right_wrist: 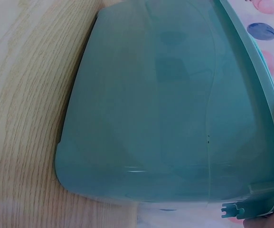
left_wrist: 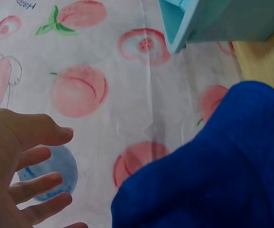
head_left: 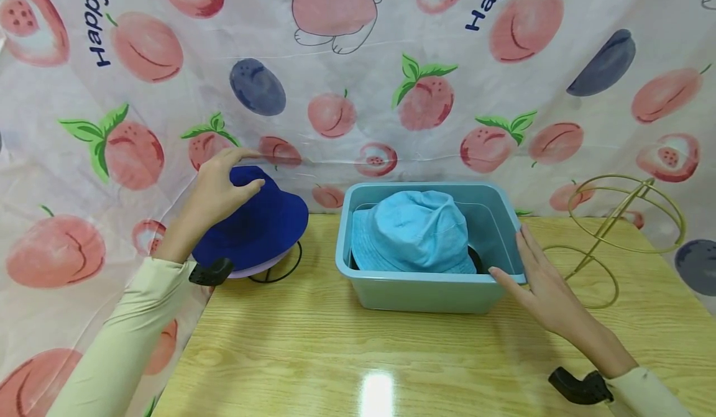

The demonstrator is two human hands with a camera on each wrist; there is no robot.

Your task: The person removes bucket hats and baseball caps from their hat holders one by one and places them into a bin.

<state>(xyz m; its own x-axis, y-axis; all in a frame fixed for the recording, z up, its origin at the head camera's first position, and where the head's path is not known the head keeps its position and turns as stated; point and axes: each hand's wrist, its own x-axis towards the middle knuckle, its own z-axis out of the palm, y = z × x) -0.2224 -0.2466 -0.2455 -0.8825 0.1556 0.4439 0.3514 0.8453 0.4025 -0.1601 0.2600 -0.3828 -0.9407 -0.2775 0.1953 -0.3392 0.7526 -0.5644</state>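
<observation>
A dark blue bucket hat [head_left: 263, 218] stands at the table's left, over a lilac brim [head_left: 263, 270]. My left hand [head_left: 215, 187] hovers by its crown, thumb and fingers spread; the left wrist view shows a gap between that hand [left_wrist: 27, 171] and the blue hat [left_wrist: 208, 175]. At the right corner of a teal plastic bin [head_left: 425, 294], my right hand [head_left: 545, 296] rests on the rim, its thumb at the front edge and straight fingers along the side. Inside the bin lies a light blue bucket hat [head_left: 419, 230], with something black partly hidden beneath it.
A gold wire stand [head_left: 595, 240] rises to the right of the bin, close behind my right hand. Black wire legs [head_left: 285, 275] show under the blue hat. A fruit-print cloth [head_left: 347, 69] hangs behind the wooden table [head_left: 313, 355].
</observation>
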